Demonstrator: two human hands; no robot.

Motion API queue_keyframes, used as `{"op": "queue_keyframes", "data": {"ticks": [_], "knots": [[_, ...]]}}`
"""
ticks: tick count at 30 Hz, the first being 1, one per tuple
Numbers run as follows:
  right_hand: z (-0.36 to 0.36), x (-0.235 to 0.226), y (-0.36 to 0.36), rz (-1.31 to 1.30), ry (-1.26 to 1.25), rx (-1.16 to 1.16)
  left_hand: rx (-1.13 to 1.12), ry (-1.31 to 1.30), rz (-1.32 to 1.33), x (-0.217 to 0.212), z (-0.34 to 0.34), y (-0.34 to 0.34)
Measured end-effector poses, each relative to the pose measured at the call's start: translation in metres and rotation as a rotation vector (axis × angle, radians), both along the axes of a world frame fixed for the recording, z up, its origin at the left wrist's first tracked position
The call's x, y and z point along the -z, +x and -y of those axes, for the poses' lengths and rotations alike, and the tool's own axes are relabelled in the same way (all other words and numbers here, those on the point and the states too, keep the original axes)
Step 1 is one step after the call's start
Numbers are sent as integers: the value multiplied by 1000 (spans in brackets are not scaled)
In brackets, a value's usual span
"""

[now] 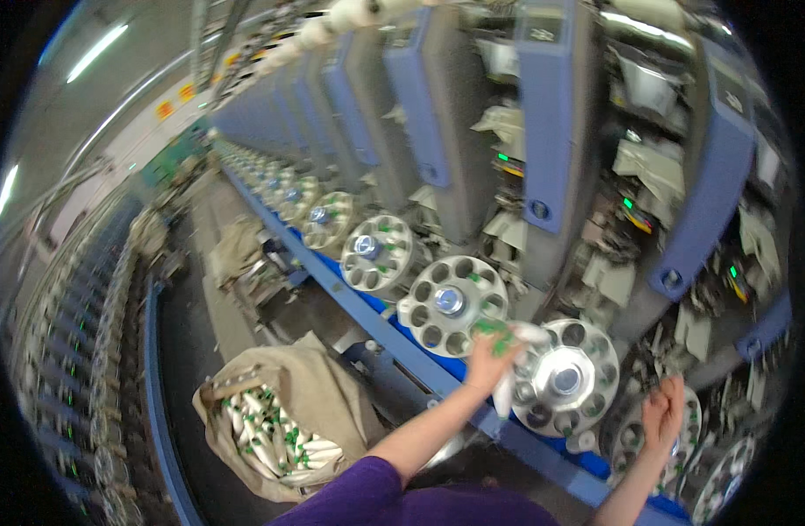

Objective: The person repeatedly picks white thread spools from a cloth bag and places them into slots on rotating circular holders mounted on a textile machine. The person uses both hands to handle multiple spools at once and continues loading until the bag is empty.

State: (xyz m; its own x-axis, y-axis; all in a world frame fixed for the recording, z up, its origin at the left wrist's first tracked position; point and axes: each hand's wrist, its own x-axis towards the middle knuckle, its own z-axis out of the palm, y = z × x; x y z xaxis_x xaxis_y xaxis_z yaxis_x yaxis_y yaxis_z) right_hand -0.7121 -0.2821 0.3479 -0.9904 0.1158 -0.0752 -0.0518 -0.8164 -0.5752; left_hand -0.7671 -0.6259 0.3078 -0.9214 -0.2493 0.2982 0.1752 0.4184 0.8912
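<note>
My left hand (488,363) is closed around several white yarn bobbins (530,333) with green ends, one pointing right and another hanging down. It is over the gap between two round bobbin magazines, a pale one (423,323) with open pockets and a blue hub, and a shinier one (550,419) to its right. My right hand (662,414) is above the magazine (692,430) further right, its fingers curled. Whether anything thin is between those fingers is too blurred to see.
An open cloth sack (332,386) full of white and green bobbins stands at lower left. A blue rail (402,346) runs along the row of magazines. Tall blue-grey machine columns (543,123) rise behind them. Another machine row lines the aisle's far left.
</note>
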Motion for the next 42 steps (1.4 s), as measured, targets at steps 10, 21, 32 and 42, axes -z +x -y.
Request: {"op": "queue_keyframes", "data": {"ticks": [10,21,32,42], "knots": [[178,-17,-14,-275,1150,-750,281,1151,199,-70,19,36],[116,17,-4,150,510,-327,-33,1296,-349,-78,94,87],[107,70,-4,239,402,-551,-79,1323,-425,-76,85,103],[111,18,-21,219,906,-612,-16,1424,-261,-65,59,96]]}}
